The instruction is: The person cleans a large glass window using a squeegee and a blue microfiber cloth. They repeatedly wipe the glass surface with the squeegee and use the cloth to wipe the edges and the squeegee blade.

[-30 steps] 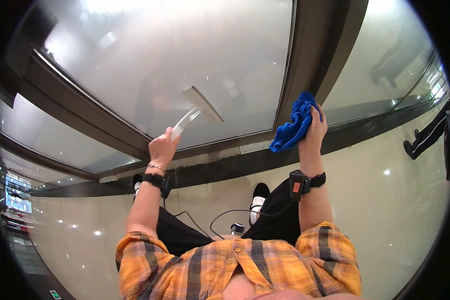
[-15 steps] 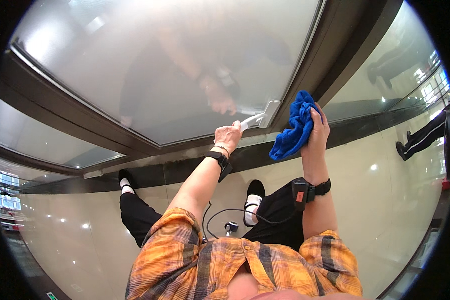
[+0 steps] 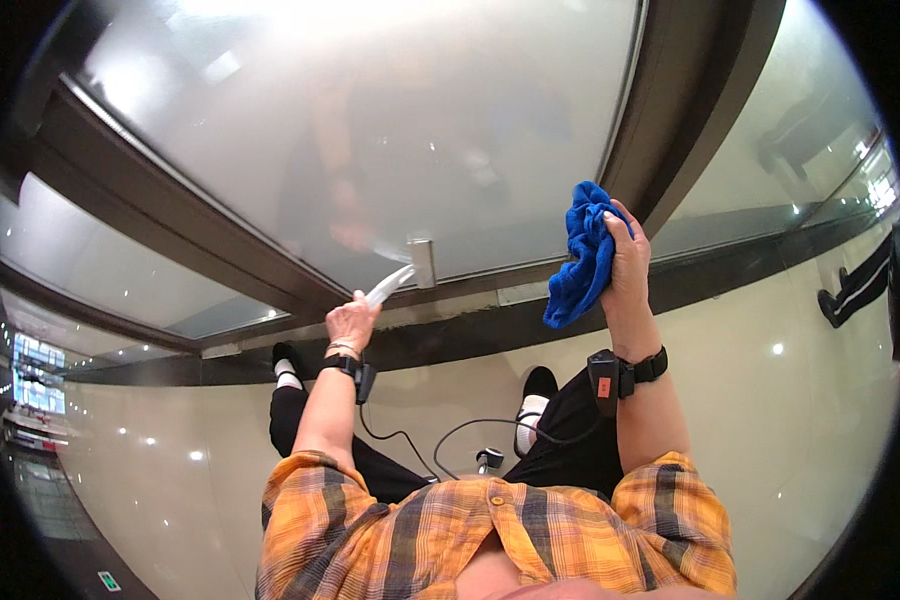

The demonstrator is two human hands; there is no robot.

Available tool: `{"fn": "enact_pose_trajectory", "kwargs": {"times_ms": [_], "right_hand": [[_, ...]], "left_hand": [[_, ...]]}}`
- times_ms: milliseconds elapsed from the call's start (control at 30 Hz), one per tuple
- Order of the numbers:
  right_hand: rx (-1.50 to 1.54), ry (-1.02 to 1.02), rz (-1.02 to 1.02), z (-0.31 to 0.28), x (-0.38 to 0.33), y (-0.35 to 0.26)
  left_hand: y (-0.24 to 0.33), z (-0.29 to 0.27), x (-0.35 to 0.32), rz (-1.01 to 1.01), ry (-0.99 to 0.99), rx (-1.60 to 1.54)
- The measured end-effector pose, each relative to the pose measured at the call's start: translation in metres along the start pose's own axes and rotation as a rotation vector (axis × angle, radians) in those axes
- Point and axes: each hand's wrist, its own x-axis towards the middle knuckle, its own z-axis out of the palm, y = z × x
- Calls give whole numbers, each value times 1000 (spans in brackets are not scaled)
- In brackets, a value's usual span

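My left hand [image 3: 352, 324] is closed around the pale handle of a squeegee [image 3: 391, 286]. The squeegee's short white head [image 3: 423, 264] rests against the lower part of a glass panel [image 3: 510, 170], just above the bottom frame. My right hand [image 3: 628, 255] grips a crumpled blue cloth [image 3: 582, 262], held up in front of the frame's right upright. The cloth hangs down beside my fingers and hides part of the frame behind it. Faint reflections of my arm and the squeegee show in the glass.
Dark brown frame bars [image 3: 185, 215] border the panel. A dark stone strip [image 3: 450, 328] runs along its foot, with glossy beige floor [image 3: 730, 400] below. A black cable [image 3: 470, 425] loops between my legs. Another person's legs [image 3: 865, 280] stand at the far right.
My left hand has moved the squeegee leftward along the bottom of the glass, away from the right corner. My right hand still holds the cloth in nearly the same place.
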Motion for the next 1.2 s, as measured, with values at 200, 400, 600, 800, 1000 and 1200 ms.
{"fn": "enact_pose_trajectory", "kwargs": {"times_ms": [200, 400, 600, 800, 1000, 1200], "right_hand": [[13, -122, 17, 25, -10, -4], [-24, -175, 0, 34, -11, -6], [-22, -187, 12, 32, -13, -12], [-51, -169, 17, 34, -13, -12], [-44, -144, 2, 27, -10, -12], [-57, -192, 17, 32, -17, -16]], "left_hand": [[-63, -77, -41, -178, 72, 18], [-35, -172, -66, -27, 338, -357], [29, -311, -9, 136, 583, -964], [56, -425, 38, 32, 616, -1160], [78, -284, 48, 9, 526, -1248], [112, -187, -5, 5, 334, -1420]]}}
